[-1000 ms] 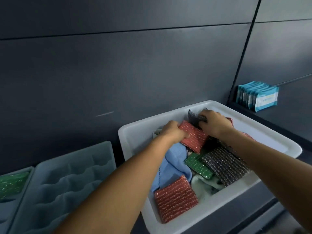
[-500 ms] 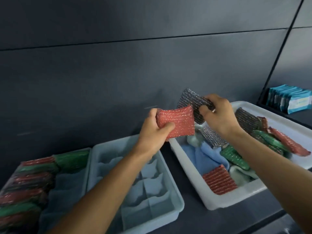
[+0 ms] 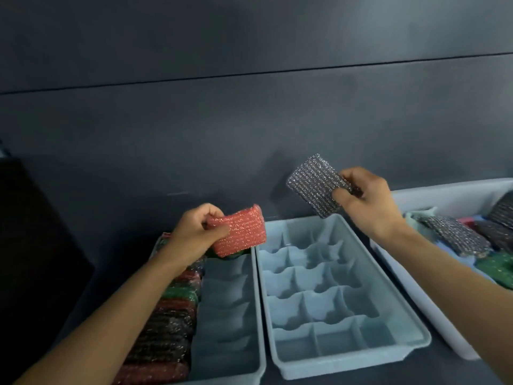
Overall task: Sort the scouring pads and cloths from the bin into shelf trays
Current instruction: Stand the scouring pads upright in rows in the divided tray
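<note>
My left hand [image 3: 194, 234] grips a red scouring pad [image 3: 238, 232] above the far end of the left shelf tray [image 3: 255, 315]. That tray's left column holds a row of red, green and dark pads [image 3: 166, 329]; its right column is bare. My right hand [image 3: 366, 201] holds a grey scouring pad [image 3: 315, 184] in the air above the far edge of the middle divided tray [image 3: 416, 326], whose compartments hold nothing. The white bin [image 3: 410, 290] at the right carries grey pads [image 3: 452, 237], a green pad [image 3: 497, 268] and some blue cloth.
A dark panelled wall [image 3: 249, 120] stands close behind the trays. The trays and the bin sit side by side on a dark shelf, touching or nearly touching. A black surface [image 3: 33, 232] fills the far left.
Both hands lifted out of the bin with a pad each and moved left. The view swung left, and the left hand with the red pad dropped toward the left tray.
</note>
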`<state>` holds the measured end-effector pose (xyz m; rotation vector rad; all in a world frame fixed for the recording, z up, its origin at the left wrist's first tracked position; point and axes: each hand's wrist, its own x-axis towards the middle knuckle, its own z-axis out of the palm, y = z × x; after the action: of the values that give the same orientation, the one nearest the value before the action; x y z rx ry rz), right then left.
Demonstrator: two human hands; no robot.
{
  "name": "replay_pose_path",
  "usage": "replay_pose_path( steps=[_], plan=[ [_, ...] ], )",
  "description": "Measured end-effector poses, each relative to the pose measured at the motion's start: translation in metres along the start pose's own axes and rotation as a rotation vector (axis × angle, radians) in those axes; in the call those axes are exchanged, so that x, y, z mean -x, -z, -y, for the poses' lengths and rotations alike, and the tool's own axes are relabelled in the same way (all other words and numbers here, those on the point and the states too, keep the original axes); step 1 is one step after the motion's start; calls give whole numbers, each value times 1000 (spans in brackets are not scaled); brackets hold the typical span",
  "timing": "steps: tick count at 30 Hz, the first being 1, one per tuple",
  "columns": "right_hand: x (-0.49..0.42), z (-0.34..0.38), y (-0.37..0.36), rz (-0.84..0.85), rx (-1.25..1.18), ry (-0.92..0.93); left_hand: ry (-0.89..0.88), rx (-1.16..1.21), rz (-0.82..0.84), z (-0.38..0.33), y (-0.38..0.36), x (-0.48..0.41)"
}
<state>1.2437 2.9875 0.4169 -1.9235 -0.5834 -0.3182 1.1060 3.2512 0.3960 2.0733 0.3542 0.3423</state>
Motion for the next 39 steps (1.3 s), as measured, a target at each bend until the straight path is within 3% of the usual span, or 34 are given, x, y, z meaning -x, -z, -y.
replay_pose_path(
  steps=[13, 20, 24, 28, 35, 39],
  plan=[
    [14, 12, -46, 39, -12, -27, -131, -587, 73, 51, 11, -49],
    [24, 21, -73, 236, 17, 52, -213, -717, 86, 57, 1, -57],
    [27, 27, -107, 347, 60, 127, -161, -678, 76, 63, 5, -60],
    [22, 28, -132, 341, 178, 193, -90, -540, 188, 68, 20, -65],
    [17, 43, -144, 461, 469, 211, -261, -566, 91, 71, 19, -63],
    [20, 46, -156, 496, 579, 260, -227, -467, 78, 79, 28, -66]
  ],
)
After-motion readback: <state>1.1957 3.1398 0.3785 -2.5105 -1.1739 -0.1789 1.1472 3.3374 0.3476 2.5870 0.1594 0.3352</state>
